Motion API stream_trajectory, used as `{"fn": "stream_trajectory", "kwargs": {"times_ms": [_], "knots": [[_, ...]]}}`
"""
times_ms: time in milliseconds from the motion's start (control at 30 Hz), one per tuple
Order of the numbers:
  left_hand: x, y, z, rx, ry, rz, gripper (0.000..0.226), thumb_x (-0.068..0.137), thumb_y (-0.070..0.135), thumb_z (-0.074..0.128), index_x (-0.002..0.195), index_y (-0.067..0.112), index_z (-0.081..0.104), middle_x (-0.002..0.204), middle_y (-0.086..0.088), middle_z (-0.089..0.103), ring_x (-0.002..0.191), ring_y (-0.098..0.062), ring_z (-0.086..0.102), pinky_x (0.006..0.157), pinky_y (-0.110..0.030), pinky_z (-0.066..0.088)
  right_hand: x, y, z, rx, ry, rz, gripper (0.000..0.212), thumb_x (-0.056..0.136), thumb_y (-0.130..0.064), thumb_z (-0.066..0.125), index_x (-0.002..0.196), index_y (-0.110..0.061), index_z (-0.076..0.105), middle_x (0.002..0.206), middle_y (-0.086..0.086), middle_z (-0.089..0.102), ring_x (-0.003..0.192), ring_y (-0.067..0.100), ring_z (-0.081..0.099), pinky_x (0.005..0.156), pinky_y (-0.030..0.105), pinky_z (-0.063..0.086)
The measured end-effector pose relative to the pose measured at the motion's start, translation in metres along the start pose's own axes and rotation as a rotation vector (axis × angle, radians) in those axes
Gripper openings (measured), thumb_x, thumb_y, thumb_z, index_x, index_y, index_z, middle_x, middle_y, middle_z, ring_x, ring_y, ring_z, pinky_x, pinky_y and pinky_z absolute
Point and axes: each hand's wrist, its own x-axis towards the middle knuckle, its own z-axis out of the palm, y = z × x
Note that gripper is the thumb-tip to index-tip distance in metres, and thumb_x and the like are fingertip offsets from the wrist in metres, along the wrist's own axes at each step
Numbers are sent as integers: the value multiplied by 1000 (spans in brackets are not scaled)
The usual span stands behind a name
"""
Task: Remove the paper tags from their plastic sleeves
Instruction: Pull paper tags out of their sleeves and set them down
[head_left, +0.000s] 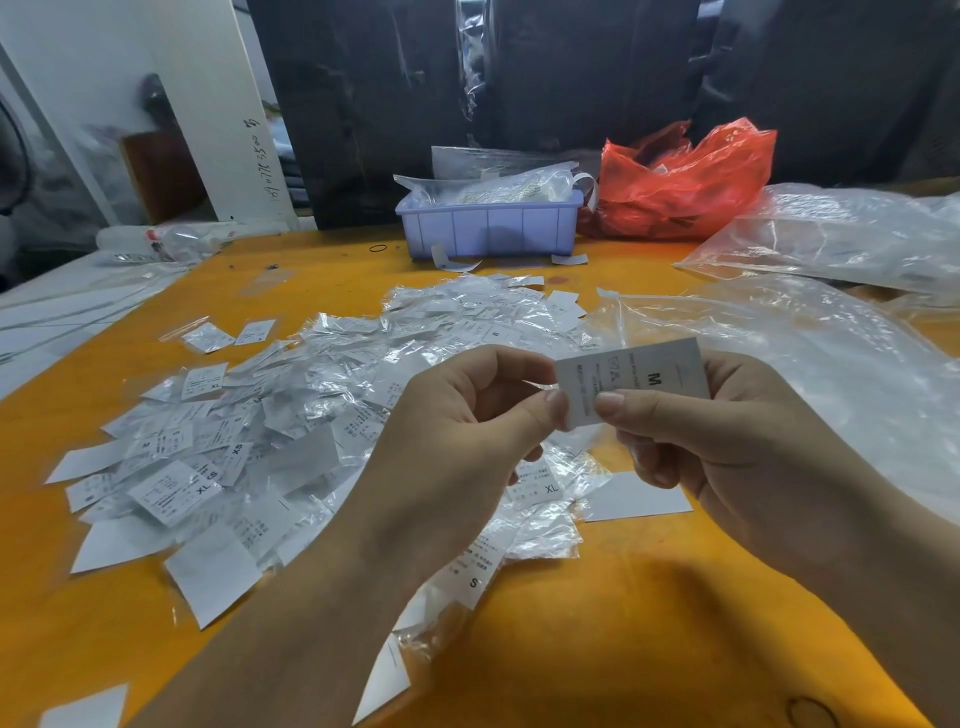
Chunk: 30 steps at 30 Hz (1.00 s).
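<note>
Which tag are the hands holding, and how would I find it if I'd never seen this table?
Start at the big orange table covered in a heap of white tags. Just above the heap's near edge, the left hand and right hand meet and pinch one tag between them. It is the only one lifted off the table, and it shows a bold letter M.

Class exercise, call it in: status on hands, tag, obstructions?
Left hand and right hand both pinching M tag. Sleeve on it: cannot tell. Nothing in the way; tag pile below.
</note>
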Motion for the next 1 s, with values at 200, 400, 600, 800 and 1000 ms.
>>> {"fn": "stream_trajectory", "kwargs": {"times_ms": [200,400,600,800,1000], "knots": [[-1,0,1,9,-37,32,9,91,15,66,94,19,73,71,11,70,61,-1,59,54,-12,45,-1,-1,1,8,-6,1,18,69,-21,71,86,-22,77,61,-3,59,53,9,49,45,22,42],[0,2,2,-6,-43,1,15,85,31,67,89,17,73,68,10,66,61,-2,57,54,-13,44,-2,-1,5,-28,-30,28,22,67,-24,73,88,-17,76,61,0,57,54,10,49,46,21,41],[0,2,3,-7,-59,-9,16,88,31,66,80,19,72,65,9,62,61,-5,55,54,-14,43,-2,-2,5,-47,-12,58,22,66,-21,79,85,-12,76,60,0,56,53,10,49,46,22,41],[3,-4,-4,159,192,-45,6,87,20,69,85,26,68,66,9,66,56,2,56,49,-10,43,2,-5,-5,-201,202,57,24,75,-11,76,96,-18,69,70,-2,65,56,10,54,52,29,45],[8,-13,-13,602,341,-99,22,84,24,69,102,33,59,67,8,59,59,-5,56,51,-22,38,1,-1,-17,-876,198,-21,15,82,-23,72,94,-31,68,81,-14,62,72,1,59,57,11,43]]}}
